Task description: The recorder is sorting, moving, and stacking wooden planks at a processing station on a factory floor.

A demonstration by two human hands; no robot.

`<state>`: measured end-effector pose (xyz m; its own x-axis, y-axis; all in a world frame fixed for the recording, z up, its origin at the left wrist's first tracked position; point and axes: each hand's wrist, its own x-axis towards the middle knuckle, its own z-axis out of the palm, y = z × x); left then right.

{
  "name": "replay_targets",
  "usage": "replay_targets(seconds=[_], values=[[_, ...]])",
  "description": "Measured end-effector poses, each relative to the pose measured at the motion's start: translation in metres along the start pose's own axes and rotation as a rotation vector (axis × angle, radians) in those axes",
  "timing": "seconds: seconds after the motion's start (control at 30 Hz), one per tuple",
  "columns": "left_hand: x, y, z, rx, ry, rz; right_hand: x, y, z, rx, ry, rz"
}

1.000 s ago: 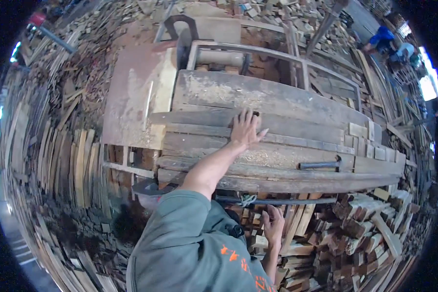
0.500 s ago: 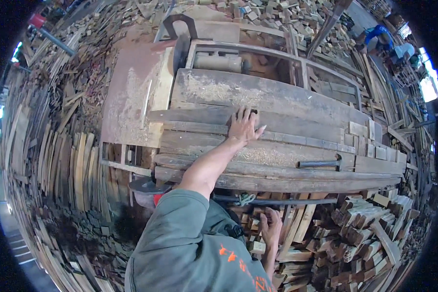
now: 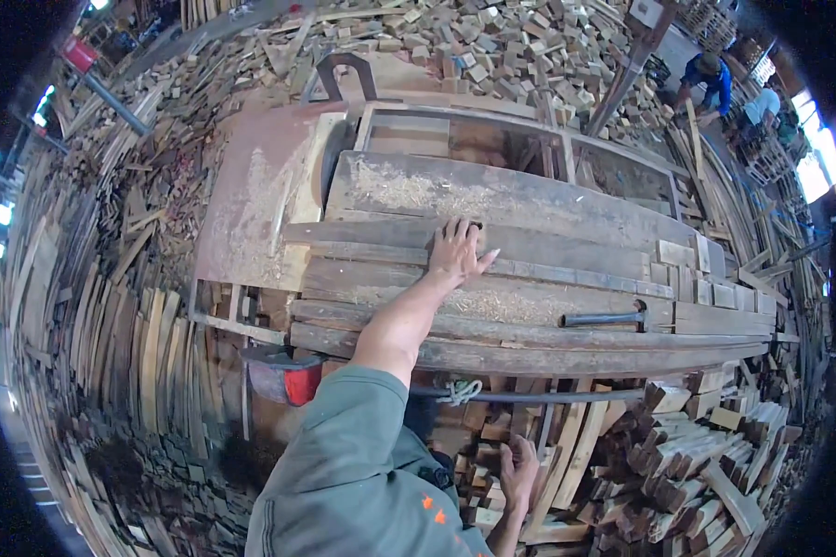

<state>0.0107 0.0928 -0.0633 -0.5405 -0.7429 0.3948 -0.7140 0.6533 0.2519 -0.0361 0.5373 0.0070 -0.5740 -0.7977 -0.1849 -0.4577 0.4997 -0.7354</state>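
Note:
My left hand (image 3: 455, 252) lies palm down on a long dark board (image 3: 548, 243), fingers spread and thumb pointing right, beside a small dark spot or hole. The board rests with other long planks (image 3: 529, 357) on a workbench strewn with sawdust. Low on the right, my right hand (image 3: 520, 469) hangs in front of the bench with loosely bent fingers and nothing visible in it. A hammer (image 3: 604, 318) with a dark handle lies on the planks, right of my left hand. Short wood blocks (image 3: 706, 255) sit at the right end of the boards.
A reddish sheet-topped table (image 3: 251, 204) adjoins the bench on the left. Below the front edge run a bar with a knotted rope (image 3: 460, 392) and a red-and-grey object (image 3: 297, 382). Piled offcuts (image 3: 697, 455) stand right. Two people (image 3: 711, 84) work at the far right.
The view has shifted slightly, showing more of the far wood pile and the red-and-grey object. My left hand stays on the board; my right hand still hangs low.

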Motion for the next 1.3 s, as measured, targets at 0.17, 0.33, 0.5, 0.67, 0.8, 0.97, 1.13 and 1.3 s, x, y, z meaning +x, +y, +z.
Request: replay_targets(seconds=[0.17, 0.33, 0.5, 0.67, 0.8, 0.97, 1.13, 1.3], values=[[-0.001, -0.001, 0.003, 0.012, 0.029, 0.005, -0.013, 0.023, 0.007, -0.024, -0.028, -0.035], [0.002, 0.001, -0.002, 0.039, -0.065, -0.024, -0.034, 0.028, 0.013, 0.062, -0.075, 0.119], [0.010, 0.012, -0.018, -0.021, -0.264, -0.111, -0.053, 0.056, 0.020, -0.049, 0.045, -0.054], [0.014, 0.010, -0.010, -0.115, -0.279, -0.169, -0.054, 0.052, 0.005, 0.062, 0.023, 0.080], [0.013, 0.009, -0.024, 0.056, -0.315, -0.075, -0.026, 0.065, 0.009, -0.016, 0.169, -0.130], [0.017, 0.009, -0.006, 0.140, -0.231, -0.011, 0.024, 0.039, 0.002, 0.047, 0.087, 0.156], [0.034, 0.014, -0.008, 0.122, -0.221, 0.054, 0.045, 0.001, 0.002, 0.137, 0.054, 0.137], [0.039, -0.012, -0.004, 0.132, -0.178, 0.076, 0.055, 0.000, -0.011, 0.129, 0.065, 0.135]])
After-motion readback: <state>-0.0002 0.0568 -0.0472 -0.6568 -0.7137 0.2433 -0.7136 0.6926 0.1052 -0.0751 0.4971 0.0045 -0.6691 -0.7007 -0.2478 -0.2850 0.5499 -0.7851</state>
